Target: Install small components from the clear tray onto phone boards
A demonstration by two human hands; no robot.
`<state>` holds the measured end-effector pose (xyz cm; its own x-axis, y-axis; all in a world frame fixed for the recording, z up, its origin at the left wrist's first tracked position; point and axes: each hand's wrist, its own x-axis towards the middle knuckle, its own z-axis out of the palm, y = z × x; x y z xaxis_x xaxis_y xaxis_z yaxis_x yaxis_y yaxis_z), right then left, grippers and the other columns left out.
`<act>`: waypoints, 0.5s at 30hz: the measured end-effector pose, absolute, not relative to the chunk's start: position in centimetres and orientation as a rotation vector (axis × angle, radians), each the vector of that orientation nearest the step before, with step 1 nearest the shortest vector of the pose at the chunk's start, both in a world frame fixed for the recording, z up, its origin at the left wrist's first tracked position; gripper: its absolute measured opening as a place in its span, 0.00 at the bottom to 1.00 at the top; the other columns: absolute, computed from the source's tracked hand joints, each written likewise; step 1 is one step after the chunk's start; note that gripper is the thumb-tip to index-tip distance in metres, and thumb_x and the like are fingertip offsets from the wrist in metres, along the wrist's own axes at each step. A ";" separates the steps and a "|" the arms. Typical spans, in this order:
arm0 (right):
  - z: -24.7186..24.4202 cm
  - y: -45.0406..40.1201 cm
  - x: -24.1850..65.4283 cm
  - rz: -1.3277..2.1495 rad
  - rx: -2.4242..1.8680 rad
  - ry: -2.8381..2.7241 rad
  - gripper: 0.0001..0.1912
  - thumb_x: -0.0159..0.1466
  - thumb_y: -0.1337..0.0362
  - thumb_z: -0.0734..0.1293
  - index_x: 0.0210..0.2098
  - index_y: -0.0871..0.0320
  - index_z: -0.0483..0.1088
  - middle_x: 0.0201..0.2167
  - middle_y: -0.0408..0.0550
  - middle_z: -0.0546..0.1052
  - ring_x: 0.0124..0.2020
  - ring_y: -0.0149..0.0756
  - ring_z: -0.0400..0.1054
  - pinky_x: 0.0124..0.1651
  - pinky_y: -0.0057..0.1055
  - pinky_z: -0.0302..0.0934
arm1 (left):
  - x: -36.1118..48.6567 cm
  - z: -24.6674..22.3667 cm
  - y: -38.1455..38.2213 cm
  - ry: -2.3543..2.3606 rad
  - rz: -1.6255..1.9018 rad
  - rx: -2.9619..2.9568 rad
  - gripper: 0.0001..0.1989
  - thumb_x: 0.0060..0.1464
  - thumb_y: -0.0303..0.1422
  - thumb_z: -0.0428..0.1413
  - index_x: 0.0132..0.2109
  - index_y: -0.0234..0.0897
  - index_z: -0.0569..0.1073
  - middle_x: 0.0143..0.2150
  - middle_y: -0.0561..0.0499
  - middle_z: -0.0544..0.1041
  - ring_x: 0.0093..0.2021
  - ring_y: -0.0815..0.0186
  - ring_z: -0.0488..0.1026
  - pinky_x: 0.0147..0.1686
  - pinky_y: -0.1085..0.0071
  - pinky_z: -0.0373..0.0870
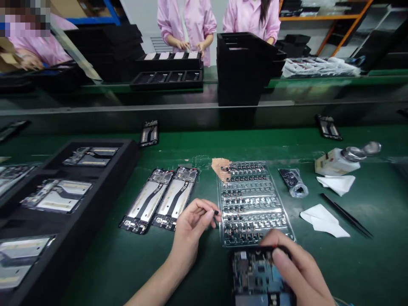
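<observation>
Gripping: the left hand (pixel 191 229) pinches a small dark part (pixel 216 212) between thumb and forefinger; the right hand (pixel 298 265) has its fingers curled over the far edge of a phone frame (pixel 259 276).
Hidden: the bottom edge of the view cuts off the phone frame, and the right fingers cover one corner. The small dark part, perhaps a connector, barely shows past the fingertips.
Between the hands: a clear blister tray (pixel 251 204) of small parts, its far corner on a copper-coloured sheet (pixel 219 168).
Left of the left hand: two more phone frames (pixel 159 199), beside a black foam tray (pixel 76 238).
Right of the right hand: pointed tweezers (pixel 346 214), white wipes (pixel 323 221) and a dispensing bottle (pixel 338 161).
Surface: a green mat (pixel 350 272).
Room: co-workers in pink smocks (pixel 186 25) stand across the line, beside stacked black trays (pixel 242 68).
</observation>
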<state>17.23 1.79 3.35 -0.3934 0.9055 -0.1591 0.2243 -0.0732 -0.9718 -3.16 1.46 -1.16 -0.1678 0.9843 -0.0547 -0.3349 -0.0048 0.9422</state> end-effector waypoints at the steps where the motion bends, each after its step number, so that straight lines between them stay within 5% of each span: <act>1: 3.6 2.1 16.8 1.600 -1.233 -1.545 0.18 0.62 0.49 0.58 0.28 0.54 0.68 0.21 0.43 0.67 0.22 0.31 0.60 0.24 0.25 0.57 | -3.1 -1.1 1.4 1.089 1.457 0.847 0.05 0.57 0.29 0.53 0.33 0.35 0.67 0.34 0.51 0.71 0.32 0.70 0.69 0.30 0.73 0.64; 7: 3.6 3.1 16.1 1.829 -1.192 -1.318 0.14 0.63 0.51 0.59 0.30 0.54 0.65 0.23 0.41 0.64 0.25 0.29 0.57 0.28 0.23 0.56 | -3.0 -0.8 1.2 1.081 1.442 0.844 0.05 0.57 0.29 0.53 0.33 0.35 0.67 0.34 0.51 0.71 0.31 0.70 0.69 0.31 0.73 0.64; 15: 3.0 3.4 15.8 1.719 -1.244 -1.401 0.14 0.64 0.52 0.59 0.29 0.56 0.63 0.24 0.40 0.61 0.27 0.29 0.55 0.31 0.23 0.55 | -3.1 -0.7 1.2 1.056 1.455 0.853 0.04 0.56 0.29 0.54 0.33 0.34 0.67 0.35 0.51 0.71 0.32 0.71 0.69 0.31 0.74 0.64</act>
<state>15.82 3.42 3.00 -0.3887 0.8735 -0.2930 0.1108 -0.2713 -0.9561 -3.06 1.23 -0.65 -0.1485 0.9879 -0.0439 -0.3479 -0.0106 0.9375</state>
